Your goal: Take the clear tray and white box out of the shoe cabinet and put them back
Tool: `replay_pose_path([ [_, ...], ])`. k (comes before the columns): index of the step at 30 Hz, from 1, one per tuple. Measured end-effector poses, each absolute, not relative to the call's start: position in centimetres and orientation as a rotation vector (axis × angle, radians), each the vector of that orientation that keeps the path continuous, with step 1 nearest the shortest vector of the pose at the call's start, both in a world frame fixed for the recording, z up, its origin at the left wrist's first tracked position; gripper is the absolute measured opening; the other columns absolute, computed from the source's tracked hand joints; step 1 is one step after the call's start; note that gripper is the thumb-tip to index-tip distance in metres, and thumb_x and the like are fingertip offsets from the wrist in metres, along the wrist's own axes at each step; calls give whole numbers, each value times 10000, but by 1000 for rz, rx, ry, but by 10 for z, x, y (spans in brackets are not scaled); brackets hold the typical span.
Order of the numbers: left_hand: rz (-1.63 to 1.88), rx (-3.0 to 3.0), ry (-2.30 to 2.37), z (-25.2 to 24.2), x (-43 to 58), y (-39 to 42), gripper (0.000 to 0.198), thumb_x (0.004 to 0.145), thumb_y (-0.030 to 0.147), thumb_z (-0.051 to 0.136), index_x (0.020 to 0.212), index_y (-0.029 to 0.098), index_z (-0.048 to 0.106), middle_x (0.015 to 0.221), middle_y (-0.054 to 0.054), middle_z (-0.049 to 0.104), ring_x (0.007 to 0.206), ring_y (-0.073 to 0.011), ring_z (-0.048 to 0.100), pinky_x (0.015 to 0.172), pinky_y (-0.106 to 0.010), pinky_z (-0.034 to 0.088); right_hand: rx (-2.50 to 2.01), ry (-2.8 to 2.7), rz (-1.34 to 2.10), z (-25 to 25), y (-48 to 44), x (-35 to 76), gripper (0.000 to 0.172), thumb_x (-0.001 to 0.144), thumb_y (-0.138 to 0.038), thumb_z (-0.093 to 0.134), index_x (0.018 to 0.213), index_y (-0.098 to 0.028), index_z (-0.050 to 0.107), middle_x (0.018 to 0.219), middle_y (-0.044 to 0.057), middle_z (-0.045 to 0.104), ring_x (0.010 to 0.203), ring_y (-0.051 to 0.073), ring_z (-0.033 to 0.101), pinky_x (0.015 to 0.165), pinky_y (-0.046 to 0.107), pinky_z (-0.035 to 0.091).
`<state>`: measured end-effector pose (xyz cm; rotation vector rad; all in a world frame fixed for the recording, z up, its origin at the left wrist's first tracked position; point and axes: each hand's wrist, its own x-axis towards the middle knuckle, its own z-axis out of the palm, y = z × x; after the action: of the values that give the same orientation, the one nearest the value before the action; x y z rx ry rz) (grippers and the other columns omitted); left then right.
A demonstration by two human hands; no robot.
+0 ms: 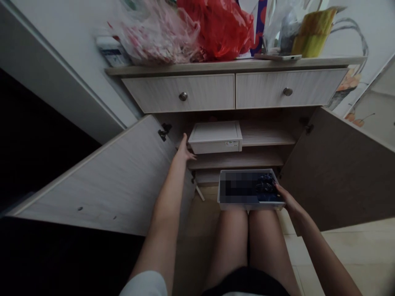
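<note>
1. Two bare hands are set to separate work before a pale wood-grain cabinet (210, 93), whose hinged wooden doors (101, 176) are held wide open.

2. By the right hand (291, 201), a shallow, open-topped, translucent plastic bin (239, 206) with dark contents (267, 187) is held at the knees. Its right end is clamped in the grip, with the thumb laid at the rim; whether weight is also borne by the legs cannot be told.

3. The left hand (186, 153) is held out just beside the left side of a flat, rectangular white box (216, 131). Its grip is spread, thumb and fingers apart, with nothing clasped; whether the box is touched cannot be told.

4. The white box is set on the upper wooden shelf (268, 138), its labelled front projecting past the shelf edge.

5. The step in hand is judged to be the placing or adjusting of containers at the shelves, with one container supported clear.

6. For the white box to be controlled, the left grip would need to be brought firmly against its side, while the bin is best kept level, being grasped at one end only.
</note>
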<state>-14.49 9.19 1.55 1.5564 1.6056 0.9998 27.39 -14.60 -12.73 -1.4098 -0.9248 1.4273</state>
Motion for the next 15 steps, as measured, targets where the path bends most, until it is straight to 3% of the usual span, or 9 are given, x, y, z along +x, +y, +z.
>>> replay_pose_path([
  [2,863,1217,1472,13,-148,89,1005,778,860,103,1435,173,428,1183,-257,627,1127,-387,622,900,-604,465,-1398,-873,1438,-125,-146,271,591,787,-693,572,1237,-316,641,1215,21,691,1093,294,660,907,434,550],
  [5,996,894,1428,12,-138,84,823,864,753,243,1457,200,387,1207,-209,627,1135,-324,622,918,-526,497,-1384,-803,1425,-122,-146,266,542,762,-647,614,1166,-290,664,1178,29,706,1073,290,669,854,405,569],
  [10,1277,632,1416,20,-145,70,587,867,616,490,1326,252,498,1106,-118,653,1034,-253,644,918,-451,528,-1421,-628,1368,-112,-157,272,405,758,-514,647,1051,-238,692,990,47,754,880,278,713,644,356,581],
  [15,1292,530,1381,25,-191,32,445,846,551,560,1155,232,600,908,-72,653,818,-221,656,867,-443,557,-1400,-365,1317,-90,-168,305,280,757,-351,666,1008,-231,701,894,25,760,682,230,705,497,295,530],
])
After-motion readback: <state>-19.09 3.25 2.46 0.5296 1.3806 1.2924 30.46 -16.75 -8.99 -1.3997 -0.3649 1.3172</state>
